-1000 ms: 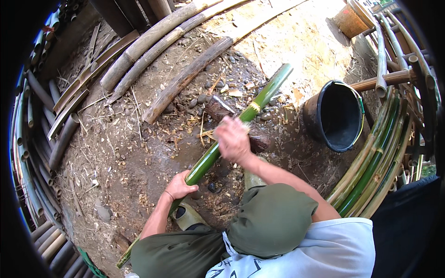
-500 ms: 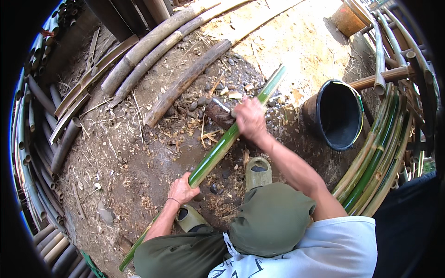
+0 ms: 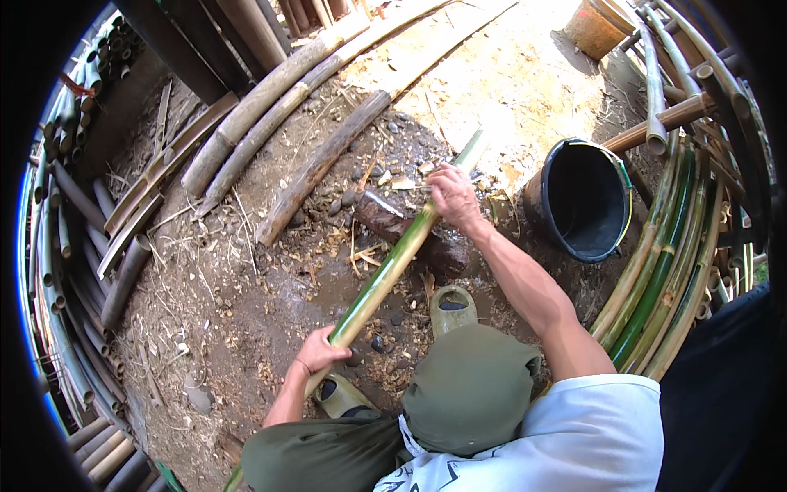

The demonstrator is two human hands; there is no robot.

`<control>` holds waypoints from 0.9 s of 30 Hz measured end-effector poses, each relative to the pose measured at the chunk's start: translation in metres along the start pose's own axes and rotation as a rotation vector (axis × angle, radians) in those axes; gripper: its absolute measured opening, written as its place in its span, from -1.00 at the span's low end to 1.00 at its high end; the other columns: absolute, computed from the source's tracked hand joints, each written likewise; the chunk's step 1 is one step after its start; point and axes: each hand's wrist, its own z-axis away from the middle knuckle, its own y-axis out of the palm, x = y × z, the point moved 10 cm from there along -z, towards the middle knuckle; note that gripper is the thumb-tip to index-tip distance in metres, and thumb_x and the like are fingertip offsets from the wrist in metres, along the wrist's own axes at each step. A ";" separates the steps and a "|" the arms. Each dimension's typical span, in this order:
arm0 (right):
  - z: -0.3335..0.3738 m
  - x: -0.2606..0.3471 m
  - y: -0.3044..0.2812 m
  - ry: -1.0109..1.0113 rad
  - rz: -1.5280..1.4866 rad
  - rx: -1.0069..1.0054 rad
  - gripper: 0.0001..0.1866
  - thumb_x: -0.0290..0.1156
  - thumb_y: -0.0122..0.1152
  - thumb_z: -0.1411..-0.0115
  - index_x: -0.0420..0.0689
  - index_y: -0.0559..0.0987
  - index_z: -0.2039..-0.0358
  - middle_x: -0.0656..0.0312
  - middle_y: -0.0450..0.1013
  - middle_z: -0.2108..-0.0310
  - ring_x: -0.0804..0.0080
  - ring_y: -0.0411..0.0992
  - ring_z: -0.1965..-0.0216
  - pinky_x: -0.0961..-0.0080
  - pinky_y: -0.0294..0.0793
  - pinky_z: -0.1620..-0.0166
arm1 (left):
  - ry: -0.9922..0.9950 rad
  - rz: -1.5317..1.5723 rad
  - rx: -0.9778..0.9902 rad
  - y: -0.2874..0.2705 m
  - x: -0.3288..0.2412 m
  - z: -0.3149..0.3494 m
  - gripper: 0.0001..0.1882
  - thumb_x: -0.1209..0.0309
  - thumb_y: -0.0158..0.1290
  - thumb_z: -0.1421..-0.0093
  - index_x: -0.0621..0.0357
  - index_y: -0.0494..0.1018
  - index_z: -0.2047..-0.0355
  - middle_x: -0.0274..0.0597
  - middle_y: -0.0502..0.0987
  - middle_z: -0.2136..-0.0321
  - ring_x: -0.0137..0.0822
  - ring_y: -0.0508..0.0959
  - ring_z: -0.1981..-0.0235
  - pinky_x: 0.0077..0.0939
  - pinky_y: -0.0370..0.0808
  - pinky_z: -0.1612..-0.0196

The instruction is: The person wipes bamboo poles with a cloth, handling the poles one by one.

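A long green bamboo pole [image 3: 381, 284] slants from beside my left leg up toward the sunlit ground, pale along its right side. My left hand [image 3: 320, 351] is wrapped round its lower part. Farther up, my right hand [image 3: 456, 198] is closed over the pole near its far end; whether anything else is under that palm is hidden. Beneath the pole lies a short, wet, dark log [image 3: 443, 250], partly covered by it. To the right of my right hand, a black bucket [image 3: 537, 201] is tilted on the ground with its mouth toward me.
Several green bamboo poles [image 3: 656, 271] lean at the right beside a bamboo rack [image 3: 684, 115]. Stacked bamboo [image 3: 65, 271] lines the left. A brown log [image 3: 324, 168] and long poles [image 3: 254, 115] lie ahead. An orange-brown bucket [image 3: 594, 31] stands far right. Wood chips litter the muddy ground.
The pole has turned about its length, so more of its pale side shows, and it has slid back toward me. My right hand has shifted slightly with it.
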 end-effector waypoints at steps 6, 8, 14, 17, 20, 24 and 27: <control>0.002 -0.111 -0.140 0.658 -0.792 -0.314 -0.78 -0.36 0.21 -0.30 -0.22 0.68 0.19 0.47 0.44 0.47 0.75 0.26 0.44 0.70 0.28 0.37 | -0.115 -0.283 -0.289 -0.032 0.022 0.101 -0.49 0.31 0.28 0.17 0.17 0.56 0.13 0.00 0.57 0.26 0.02 0.59 0.18 -0.19 0.52 0.07; 0.026 -0.176 -0.202 0.790 -0.740 -0.477 -0.78 -0.39 0.18 -0.25 -0.24 0.68 0.23 0.37 0.52 0.44 0.66 0.39 0.42 0.65 0.39 0.30 | -0.127 -0.352 -0.292 -0.040 0.044 0.129 -0.50 0.35 0.30 0.19 0.20 0.56 0.17 -0.01 0.45 0.25 0.00 0.51 0.12 -0.19 0.48 0.02; 0.158 -0.265 -0.170 1.660 -0.803 -0.126 -0.45 0.00 0.09 -0.25 -0.22 0.55 -0.01 -0.01 0.53 0.03 0.10 0.48 -0.01 -0.08 0.42 -0.09 | -0.431 -0.626 -0.099 -0.055 0.100 0.176 -0.37 0.25 0.38 0.22 0.18 0.52 0.08 0.03 0.41 0.09 0.04 0.50 0.02 -0.13 0.49 -0.03; 0.199 -0.292 -0.108 1.704 -0.499 0.279 -0.29 0.13 0.06 -0.26 -0.07 0.39 -0.28 -0.12 0.02 -0.43 -0.29 -0.05 -0.41 -0.50 -0.01 -0.26 | -0.487 -0.736 -0.018 -0.057 0.104 0.177 -0.23 0.19 0.41 0.16 0.22 0.41 -0.06 0.03 0.42 0.05 0.08 0.52 0.04 -0.11 0.51 -0.04; 0.222 -0.401 -0.116 1.559 0.171 0.565 -0.31 0.19 0.06 -0.26 -0.03 0.45 -0.23 -0.10 0.18 -0.36 -0.19 0.10 -0.38 -0.33 0.23 -0.22 | -0.228 -0.523 -0.034 -0.026 0.083 0.107 -0.17 0.16 0.41 0.11 0.22 0.34 -0.13 0.03 0.43 0.05 0.06 0.53 0.03 -0.13 0.51 -0.04; 0.183 -0.382 -0.058 1.324 -0.149 0.514 -0.58 -0.07 0.19 -0.24 -0.21 0.64 0.18 -0.05 0.57 0.07 0.24 0.55 0.01 0.19 0.58 0.16 | -0.107 -0.392 -0.034 -0.011 0.003 0.054 -0.19 0.19 0.37 0.03 0.15 0.29 -0.19 0.07 0.44 0.01 0.04 0.51 -0.03 -0.17 0.49 -0.07; 0.148 -0.272 -0.014 1.415 -1.110 0.080 -0.76 -0.22 0.15 -0.25 -0.13 0.58 0.26 0.21 0.53 0.42 0.35 0.50 0.45 0.29 0.56 0.32 | -0.126 -0.467 0.002 -0.016 -0.002 0.068 -0.17 0.20 0.36 0.03 0.13 0.27 -0.22 0.05 0.43 -0.01 0.04 0.52 -0.03 -0.16 0.49 -0.07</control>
